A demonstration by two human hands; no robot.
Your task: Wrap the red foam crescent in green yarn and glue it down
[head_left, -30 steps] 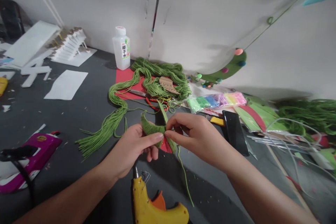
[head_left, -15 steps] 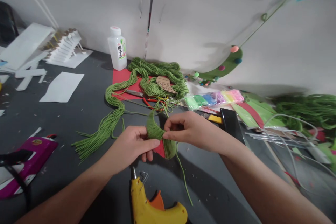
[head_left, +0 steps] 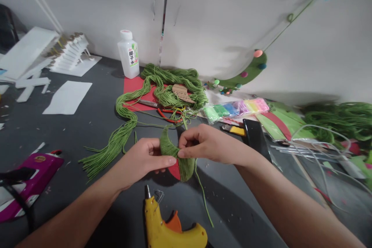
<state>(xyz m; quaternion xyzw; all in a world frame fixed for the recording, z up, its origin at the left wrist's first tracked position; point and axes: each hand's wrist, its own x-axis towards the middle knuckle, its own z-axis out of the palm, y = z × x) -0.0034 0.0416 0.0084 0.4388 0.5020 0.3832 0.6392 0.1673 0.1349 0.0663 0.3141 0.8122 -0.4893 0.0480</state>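
Between my hands is a curved red piece [head_left: 174,169] partly wrapped in green yarn [head_left: 186,167]. My left hand [head_left: 148,155] grips its left side, thumb across the front and fingers behind. With thumb and forefinger, my right hand [head_left: 200,145] pinches the yarn at the edge of the wrapped part. A loose yarn tail [head_left: 204,197] hangs down onto the dark table. Below my hands lies a yellow glue gun [head_left: 162,224] with an orange trigger, its nozzle pointing up toward them. Past my hands is a large hank of green yarn [head_left: 171,75], one cut bundle trailing left.
Red-handled scissors [head_left: 168,118] lie by the hank. A white bottle [head_left: 128,56] stands behind. On the right are a black phone [head_left: 255,135], a bag of coloured clay [head_left: 236,109] and clear tubing. A purple device [head_left: 35,178] and white model stairs [head_left: 69,56] are at left.
The wrapped piece has tilted slightly and shifted a little left with both hands. My right fingers keep their pinch on the yarn.
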